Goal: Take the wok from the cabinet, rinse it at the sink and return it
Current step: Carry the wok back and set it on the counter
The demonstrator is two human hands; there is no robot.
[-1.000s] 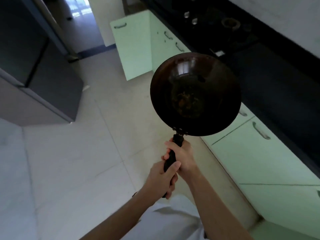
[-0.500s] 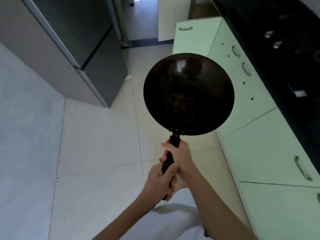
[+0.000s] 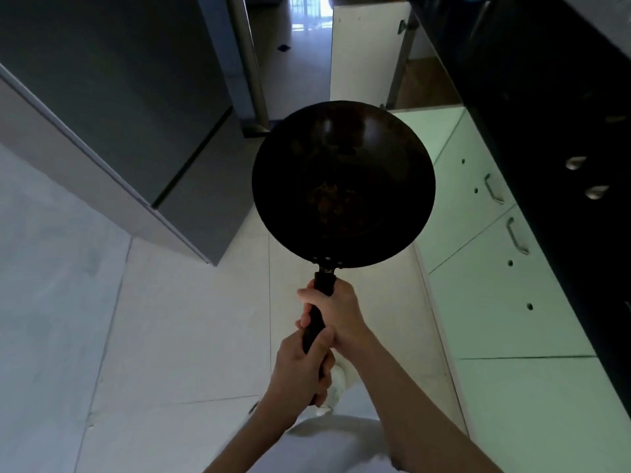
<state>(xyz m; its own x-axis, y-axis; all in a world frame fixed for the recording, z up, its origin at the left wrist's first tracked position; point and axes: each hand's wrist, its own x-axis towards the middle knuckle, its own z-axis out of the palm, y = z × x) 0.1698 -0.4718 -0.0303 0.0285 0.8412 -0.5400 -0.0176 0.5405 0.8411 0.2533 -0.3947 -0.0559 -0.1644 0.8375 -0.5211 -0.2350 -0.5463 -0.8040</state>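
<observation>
1. Starting with the biggest stuff: a tall grey fridge (image 3: 112, 107) fills the left side, standing on the pale tiled floor (image 3: 170, 336), and a run of mint-green cabinets (image 3: 495, 302) with metal handles goes down the right under a black desk (image 3: 563, 114). The walkway between them is open tile, and a doorway with daylight shows at the far end.
2. The wok (image 3: 343, 184) is next in size. It's out of the cabinet and held up in mid-air over the floor, in the middle of the view, bowl facing up at the camera. Inside it's dark with some brownish patchy residue around the bottom; can't tell whether there's any liquid in it.
3. Its black handle (image 3: 316, 322) points back toward the person, and both hands are wrapped tight around it. The right hand (image 3: 336, 312) has its grip closed high on the handle, close to the bowl. The left hand (image 3: 300, 373) is closed lower down, just behind the right, and the two are touching.
4. Two small metal knobs (image 3: 587, 177) sit on the dark desk front at the right, and a bit of white clothing (image 3: 334, 442) shows at the bottom between the forearms.
5. Versus a second ago: the view has swung left, so the fridge looks much bigger and closer, the cabinets have slid to the right edge, and the doorway is now straight ahead. The two-handed hold on the wok hasn't changed.
</observation>
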